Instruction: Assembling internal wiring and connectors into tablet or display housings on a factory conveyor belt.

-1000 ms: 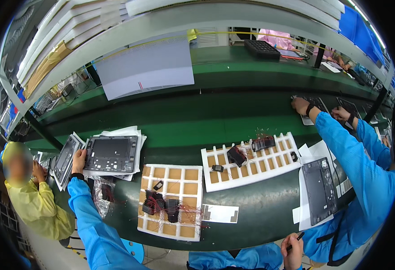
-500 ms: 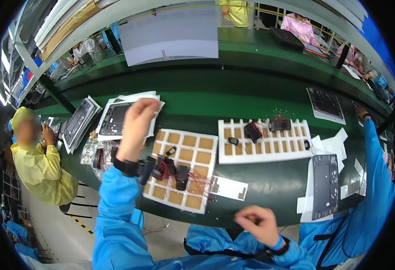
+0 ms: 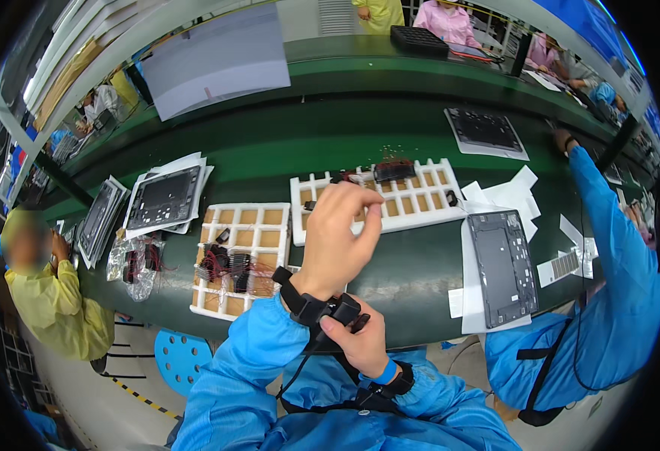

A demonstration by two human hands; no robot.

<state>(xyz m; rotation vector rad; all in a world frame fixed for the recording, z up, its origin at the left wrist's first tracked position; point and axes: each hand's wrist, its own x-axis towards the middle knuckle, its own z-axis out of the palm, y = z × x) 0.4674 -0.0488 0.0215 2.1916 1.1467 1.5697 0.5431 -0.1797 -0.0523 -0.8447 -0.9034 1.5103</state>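
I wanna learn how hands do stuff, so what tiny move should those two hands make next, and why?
Perhaps the right bare hand should gently steady the small black box-shaped device strapped at the wrist of the left bare hand. The right thumb appears right beside that device, and the two hands are close together, the left one overlapping the long white foam tray in view.

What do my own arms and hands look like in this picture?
Your hands are bare, with loose, bright blue sleeves. Your left hand has a black wrist strap with a small black box and a thin dark cable. Your right hand has a blue band beside a black strap.
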